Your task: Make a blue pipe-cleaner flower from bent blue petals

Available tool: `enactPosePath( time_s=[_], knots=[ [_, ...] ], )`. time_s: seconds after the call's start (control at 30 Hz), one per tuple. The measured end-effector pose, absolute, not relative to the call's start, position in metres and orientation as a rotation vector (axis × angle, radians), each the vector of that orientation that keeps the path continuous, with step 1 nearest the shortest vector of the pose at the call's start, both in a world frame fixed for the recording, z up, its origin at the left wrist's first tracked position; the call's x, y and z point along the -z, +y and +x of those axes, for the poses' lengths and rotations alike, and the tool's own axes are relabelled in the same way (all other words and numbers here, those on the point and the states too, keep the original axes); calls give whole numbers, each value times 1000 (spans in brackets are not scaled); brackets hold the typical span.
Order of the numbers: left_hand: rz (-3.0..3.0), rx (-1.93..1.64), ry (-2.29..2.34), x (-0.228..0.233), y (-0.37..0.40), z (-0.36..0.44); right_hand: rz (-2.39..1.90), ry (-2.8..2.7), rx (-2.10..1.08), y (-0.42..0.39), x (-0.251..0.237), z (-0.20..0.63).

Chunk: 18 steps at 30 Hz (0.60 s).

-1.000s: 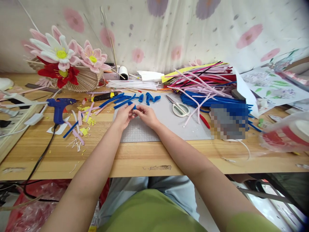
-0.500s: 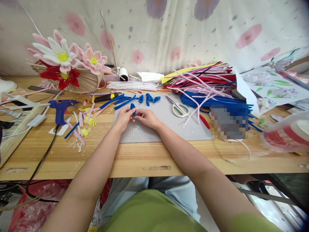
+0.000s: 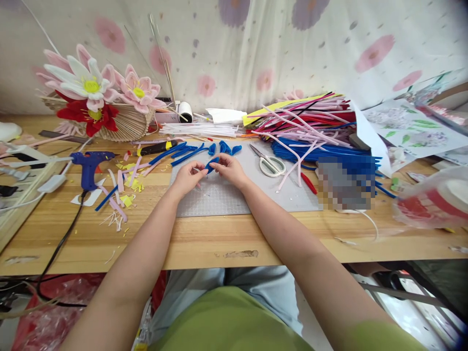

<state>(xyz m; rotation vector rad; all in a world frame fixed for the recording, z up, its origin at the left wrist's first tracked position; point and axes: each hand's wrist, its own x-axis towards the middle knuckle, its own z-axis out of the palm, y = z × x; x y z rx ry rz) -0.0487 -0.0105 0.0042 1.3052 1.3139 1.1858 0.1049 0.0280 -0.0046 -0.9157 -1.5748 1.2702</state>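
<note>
Between my fingertips, over the grey cutting mat (image 3: 234, 199), is a small blue pipe-cleaner piece (image 3: 212, 165), bent into a petal-like shape. My left hand (image 3: 189, 178) pinches its left end, and my right hand (image 3: 231, 170) pinches the other end. The fingers partly cover it. Just beyond my hands lie several shaped blue pipe-cleaner pieces (image 3: 224, 147). Straight blue pipe cleaners (image 3: 185, 155) rest at the mat's far left. Scissors (image 3: 269, 163) with pale handles lie on the mat to the right of my right hand.
At left are a blue glue gun (image 3: 89, 168), a black-and-yellow utility knife (image 3: 158, 147) and yellow and pink scraps. Fuzzy flowers (image 3: 91, 87) stand behind them. Pipe-cleaner bundles (image 3: 307, 122) fill the back right; a plastic-wrapped cup (image 3: 435, 197) is at far right.
The blue piece has gone from upright to slanted, leaning right. My right hand has risen slightly and now pinches its upper end. The view has shifted a little.
</note>
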Motion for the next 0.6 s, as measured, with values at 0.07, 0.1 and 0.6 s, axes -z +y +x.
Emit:
enactPosePath(
  time_s=[0.07,0.1,0.6],
  knots=[
    [1283,-1170,1355,-3,-10,-48,-908,-1606,-1270,29,6,105],
    [1259,-1163,1365,-2,-10,-48,-915,-1629,-1270,29,6,105],
    [1028,-1274,1351,1,-11,-32,-1026,-1593,-1279,29,15,99]
  ],
)
